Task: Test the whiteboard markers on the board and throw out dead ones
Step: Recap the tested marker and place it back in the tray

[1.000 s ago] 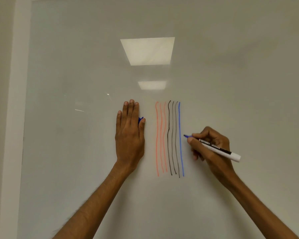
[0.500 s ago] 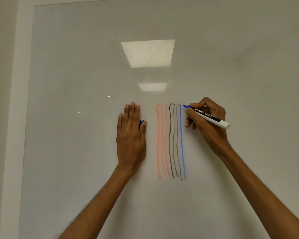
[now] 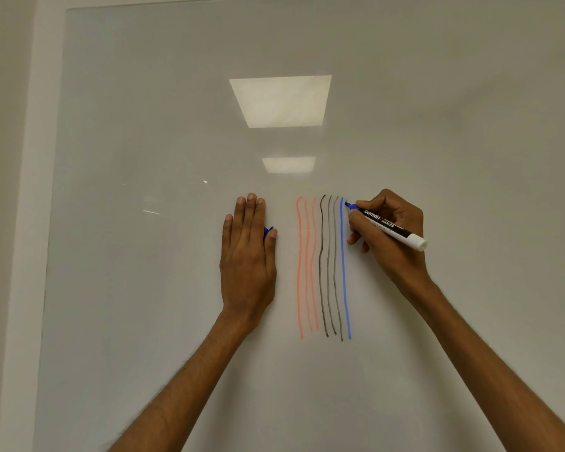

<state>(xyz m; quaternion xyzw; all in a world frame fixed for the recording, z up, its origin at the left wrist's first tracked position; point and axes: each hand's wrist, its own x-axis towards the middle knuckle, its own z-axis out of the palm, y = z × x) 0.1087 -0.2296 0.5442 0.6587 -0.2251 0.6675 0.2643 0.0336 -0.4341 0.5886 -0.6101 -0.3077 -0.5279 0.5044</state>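
Note:
My right hand [image 3: 392, 252] grips a blue whiteboard marker [image 3: 390, 227] with a black-and-white barrel. Its tip touches the whiteboard [image 3: 144, 288] at the top, just right of a blue line [image 3: 343, 265]. Left of that line run three black-to-grey lines [image 3: 328, 265] and three pale orange lines [image 3: 305, 265], all vertical. My left hand [image 3: 247, 256] lies flat against the board with straight fingers, left of the lines. A blue cap [image 3: 268, 230] peeks out, pinched between its thumb and index finger.
The board's pale frame [image 3: 30, 256] runs down the left side, with wall beyond it. Two ceiling lights reflect [image 3: 279, 101] in the glossy surface above the hands. Bare board extends right of and below the lines.
My right hand rose with the marker from mid-height beside the blue line to its top end. The tip now sits on the board there. My left hand stayed put.

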